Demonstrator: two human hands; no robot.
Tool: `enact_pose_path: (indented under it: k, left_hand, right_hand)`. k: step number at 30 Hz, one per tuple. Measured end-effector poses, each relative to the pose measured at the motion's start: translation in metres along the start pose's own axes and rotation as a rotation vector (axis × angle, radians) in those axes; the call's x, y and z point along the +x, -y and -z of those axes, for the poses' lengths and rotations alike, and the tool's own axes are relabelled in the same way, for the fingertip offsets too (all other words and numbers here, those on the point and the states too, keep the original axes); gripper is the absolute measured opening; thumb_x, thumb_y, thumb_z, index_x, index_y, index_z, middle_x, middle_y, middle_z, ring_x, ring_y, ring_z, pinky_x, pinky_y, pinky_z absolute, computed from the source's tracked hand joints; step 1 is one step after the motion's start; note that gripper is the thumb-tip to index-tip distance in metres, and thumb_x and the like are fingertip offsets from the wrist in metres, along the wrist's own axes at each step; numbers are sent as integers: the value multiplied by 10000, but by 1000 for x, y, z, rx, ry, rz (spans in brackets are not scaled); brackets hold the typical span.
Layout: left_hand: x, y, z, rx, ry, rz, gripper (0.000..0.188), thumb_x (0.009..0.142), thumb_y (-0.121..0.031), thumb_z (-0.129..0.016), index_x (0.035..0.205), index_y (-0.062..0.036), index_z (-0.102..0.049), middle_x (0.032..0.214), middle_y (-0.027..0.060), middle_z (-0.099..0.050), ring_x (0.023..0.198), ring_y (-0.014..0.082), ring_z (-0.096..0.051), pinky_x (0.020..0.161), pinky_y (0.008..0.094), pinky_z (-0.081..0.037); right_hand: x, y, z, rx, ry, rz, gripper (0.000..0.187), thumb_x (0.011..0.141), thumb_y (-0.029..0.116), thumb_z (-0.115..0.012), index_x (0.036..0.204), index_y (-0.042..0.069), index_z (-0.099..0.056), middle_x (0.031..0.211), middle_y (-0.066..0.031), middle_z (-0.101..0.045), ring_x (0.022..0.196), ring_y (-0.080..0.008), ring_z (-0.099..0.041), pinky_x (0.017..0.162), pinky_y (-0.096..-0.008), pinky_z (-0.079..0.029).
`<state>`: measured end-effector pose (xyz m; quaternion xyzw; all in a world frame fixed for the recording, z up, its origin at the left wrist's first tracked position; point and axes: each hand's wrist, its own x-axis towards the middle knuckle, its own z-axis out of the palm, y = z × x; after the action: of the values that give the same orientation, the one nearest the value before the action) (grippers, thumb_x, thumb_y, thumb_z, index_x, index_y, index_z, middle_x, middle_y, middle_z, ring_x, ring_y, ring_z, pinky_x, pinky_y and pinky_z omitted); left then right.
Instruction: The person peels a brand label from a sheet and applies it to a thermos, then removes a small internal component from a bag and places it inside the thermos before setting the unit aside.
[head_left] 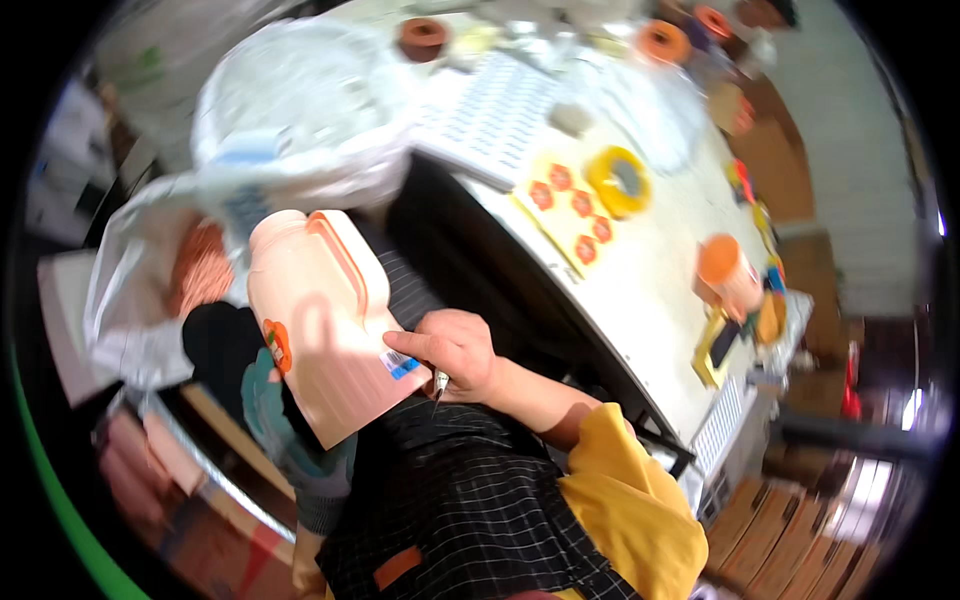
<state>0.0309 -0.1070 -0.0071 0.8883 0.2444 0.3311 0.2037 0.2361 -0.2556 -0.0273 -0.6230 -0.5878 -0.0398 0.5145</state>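
Observation:
A pale peach plastic jug (330, 320) with a moulded handle lies tilted across my lap, its neck toward the upper left. My left hand (268, 405), in a grey-green and black glove, holds the jug's left side; the glove's fingers are partly hidden by it. My right hand (450, 350) is bare, its fingers curled round a slim pointed metal tool (440, 385) whose exact kind I cannot make out. Its index finger reaches onto the jug beside a small white and blue label (400, 364). An orange round sticker (277, 345) is on the jug's left part.
A white table (620, 320) on the right bears a sheet of orange stickers (570, 215), a yellow tape roll (618, 182), a white grid rack (495, 115) and an orange-lidded container (730, 272). White-lined bins (130, 280) stand at left; cardboard boxes (790, 540) sit lower right.

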Motion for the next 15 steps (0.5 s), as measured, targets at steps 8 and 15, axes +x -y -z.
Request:
enact_pose_path:
  k: [8,15]
  left_hand:
    - [-11,12,3,-134,296,-6,557,990,-77,-596,1528,18,-486,1541,232,-514,1432,409,-489,1206,493,-357]
    - [28,98,22,97,-21,69,579,927,-77,-736,1461,-25,-518,1434,215,-586,1341,421,-545,1130,495,-420]
  right_hand:
    - [-57,-114,215,-1020,-816,-248,264,892,69,-516,1106,-56,-604,905,-142,-587,766,-275,-551,739,-367,-484]
    - [-195,-184,338,-1524,-403,-902,407,992,336,-578,1218,0,-617,939,-143,-650,785,-291,-605,771,-390,-526]
